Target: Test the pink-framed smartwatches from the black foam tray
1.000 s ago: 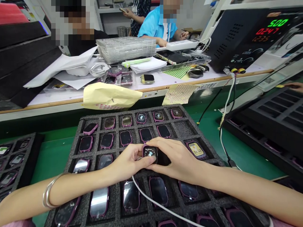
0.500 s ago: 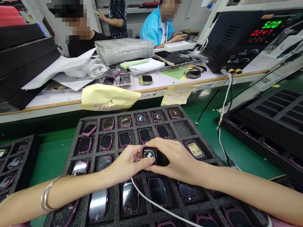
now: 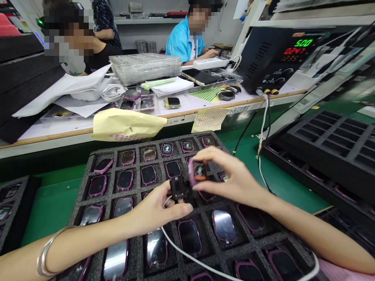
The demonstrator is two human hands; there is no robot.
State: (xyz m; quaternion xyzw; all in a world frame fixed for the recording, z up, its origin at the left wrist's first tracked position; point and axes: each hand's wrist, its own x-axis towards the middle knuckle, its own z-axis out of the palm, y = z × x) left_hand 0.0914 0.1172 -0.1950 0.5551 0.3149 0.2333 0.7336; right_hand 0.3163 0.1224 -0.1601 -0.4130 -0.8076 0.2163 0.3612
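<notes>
My left hand (image 3: 156, 208) holds a small black block (image 3: 177, 189) with metal contacts on its face, fingers around its lower edge. A white cable (image 3: 190, 253) runs from beside the block across the tray. In my right hand (image 3: 234, 175), a purple-framed smartwatch (image 3: 199, 171) with a lit screen is pinched between thumb and fingers. The watch is tilted, just right of the block and apart from it. Both hands are above a black foam tray (image 3: 137, 216), whose compartments hold several purple-framed smartwatches, such as one (image 3: 124, 180) with a dark screen.
A bench stands behind the tray, carrying clear plastic trays (image 3: 145, 68), a phone (image 3: 200, 77) and a power supply (image 3: 272, 62) with lit digits. More black foam trays (image 3: 325, 144) are stacked at right. People sit beyond the bench, one in a blue jacket (image 3: 180, 41).
The watch has come off the black block. My right hand has lifted it up and to the right, while my left hand keeps the block. The camera view has shifted slightly.
</notes>
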